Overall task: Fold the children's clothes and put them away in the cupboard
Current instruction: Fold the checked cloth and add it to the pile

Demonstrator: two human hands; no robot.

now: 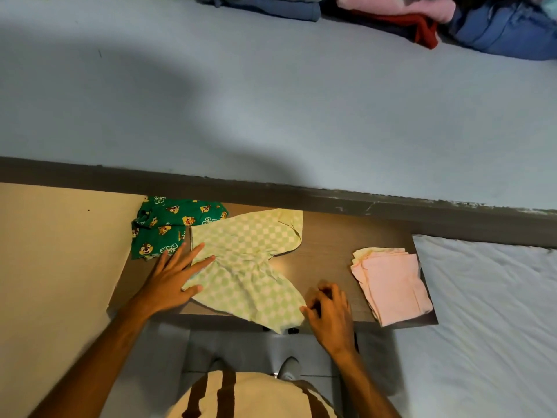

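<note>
The principal risk at this stage is that the green checked garment [245, 267] slides off the near edge of the dark table [325, 245]: its lower corner already overhangs that edge at centre frame, and a sideways pull by either hand could drag the remainder over. A secondary risk is an uneven fold, since the cloth lies skewed and rumpled through its middle; folding it without first squaring it would probably trap those creases. The garment occupies the centre of the frame, spread across the table, its upper left edge touching the green cartoon-print garment [168, 227] in the centre-left. The left hand [171, 279] lies flat on the checked garment's left margin, fingers spread and straight, pressing the cloth down. The right hand [330, 309] sits at the garment's lower right corner with fingers curled; its fingertips meet the cloth's edge, but whether they actually pinch it cannot be determined. A folded pink stack [391, 285] rests well apart at the right end of the table, near a white sheet [497, 312] in the lower right. Further piled clothes [391, 16] lie along the top of the frame. In my judgement the folding of this piece is only beginning, and no cupboard is visible.
</note>
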